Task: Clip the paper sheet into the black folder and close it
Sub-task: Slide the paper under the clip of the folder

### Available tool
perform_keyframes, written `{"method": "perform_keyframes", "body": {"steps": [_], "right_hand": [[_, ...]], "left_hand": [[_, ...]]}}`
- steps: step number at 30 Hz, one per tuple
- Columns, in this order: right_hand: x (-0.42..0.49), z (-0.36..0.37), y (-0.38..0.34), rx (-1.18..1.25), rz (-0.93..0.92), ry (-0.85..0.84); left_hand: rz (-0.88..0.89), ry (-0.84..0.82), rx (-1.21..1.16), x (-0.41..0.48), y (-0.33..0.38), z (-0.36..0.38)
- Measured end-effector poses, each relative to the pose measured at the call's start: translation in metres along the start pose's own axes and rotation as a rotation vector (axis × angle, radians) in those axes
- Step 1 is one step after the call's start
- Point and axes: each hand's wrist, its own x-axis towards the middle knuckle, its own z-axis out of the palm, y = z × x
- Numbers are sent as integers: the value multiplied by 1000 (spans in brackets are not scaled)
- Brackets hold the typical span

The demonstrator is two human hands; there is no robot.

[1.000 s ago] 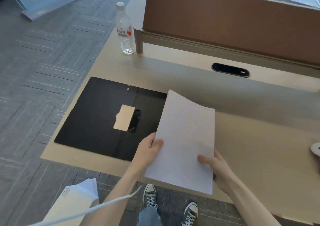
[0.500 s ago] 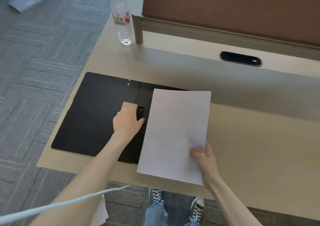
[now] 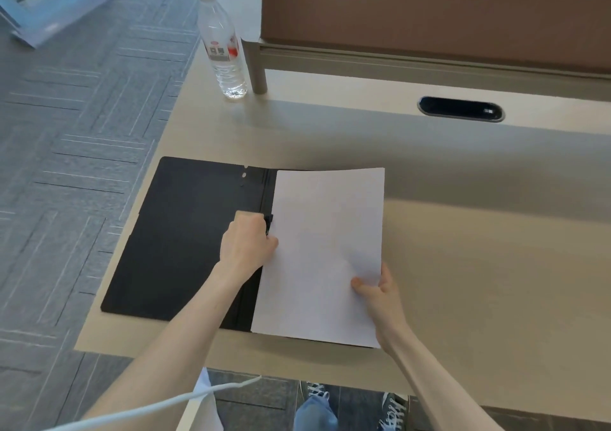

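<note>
The black folder (image 3: pixel 178 235) lies open and flat on the pale desk (image 3: pixel 479 232), near its left edge. A white paper sheet (image 3: pixel 320 249) covers the folder's right half, its left edge along the spine. My right hand (image 3: pixel 377 290) pinches the sheet near its lower right corner. My left hand (image 3: pixel 246 244) rests closed over the folder's clip (image 3: pixel 268 220) at the spine; only a black bit of the clip and a beige corner of its lever show beside my knuckles. The sheet's top edge curls slightly upward.
A clear water bottle (image 3: pixel 221 40) stands at the desk's far left, beside the post of a brown partition (image 3: pixel 429 11). A black cable grommet (image 3: pixel 461 109) sits behind the folder. A white cable (image 3: pixel 165 404) crosses below my left arm. My shoes show under the desk's front edge.
The sheet moved left from in front of me onto the folder's right half. My left hand let go of it and settled on the clip; my right hand kept its hold.
</note>
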Motion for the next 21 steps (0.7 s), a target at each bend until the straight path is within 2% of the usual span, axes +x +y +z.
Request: {"method": "perform_keyframes", "body": {"steps": [14, 21], "right_hand": [[4, 9, -5, -145, 24, 13], [4, 6, -14, -360, -3, -38]], "left_hand": [[-19, -24, 59, -4, 6, 3], [-66, -6, 161, -9, 7, 5]]}}
